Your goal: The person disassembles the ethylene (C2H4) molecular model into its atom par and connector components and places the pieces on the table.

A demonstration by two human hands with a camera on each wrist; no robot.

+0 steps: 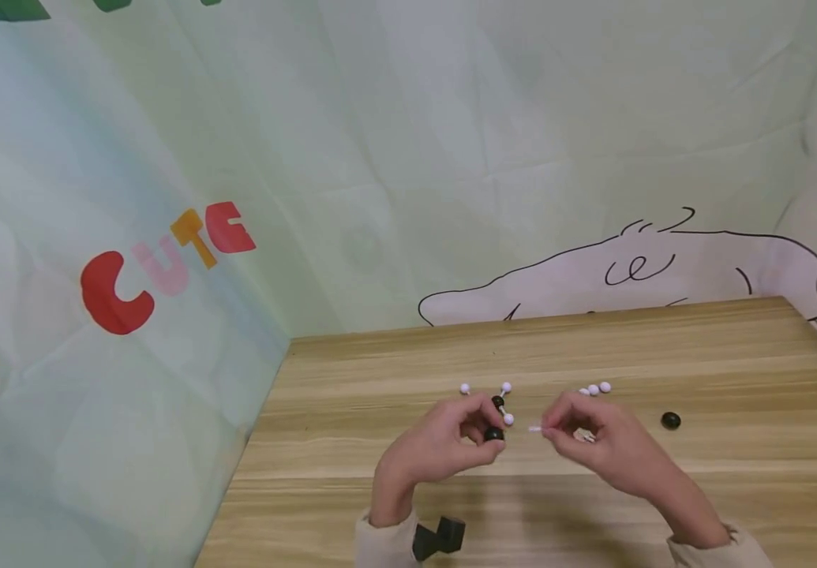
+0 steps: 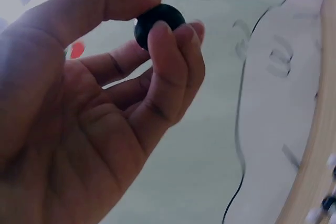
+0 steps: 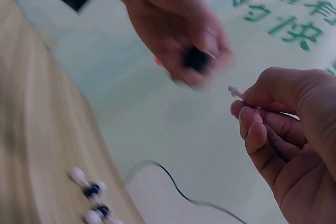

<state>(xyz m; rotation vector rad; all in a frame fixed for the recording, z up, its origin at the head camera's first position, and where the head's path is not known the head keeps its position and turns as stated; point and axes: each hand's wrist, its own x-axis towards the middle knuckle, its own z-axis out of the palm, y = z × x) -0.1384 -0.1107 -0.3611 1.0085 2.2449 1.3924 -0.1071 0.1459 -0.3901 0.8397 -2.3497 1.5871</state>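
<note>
Between thumb and fingertips, my left hand point(image 1: 431, 446) pinches a black ball point(image 2: 157, 22), held above the wooden table. Facing it, my right hand point(image 1: 610, 450) pinches a small white connector peg point(image 3: 236, 92) whose tip points toward the left hand. A short gap separates peg and ball. Behind the left hand lies a ball-and-stick molecule model point(image 1: 498, 401) of black and white balls, partly hidden by the fingers in the head view. Some small whitish pieces point(image 1: 584, 435) show on the table past the right hand's fingers.
A few white balls point(image 1: 594, 390) sit in a row behind the right hand. Farther right lies a loose black ball point(image 1: 671, 420). The wooden table point(image 1: 351, 371) ends against a printed cloth backdrop point(image 1: 394, 158). A black block-shaped device point(image 1: 451, 534) is at the left wrist.
</note>
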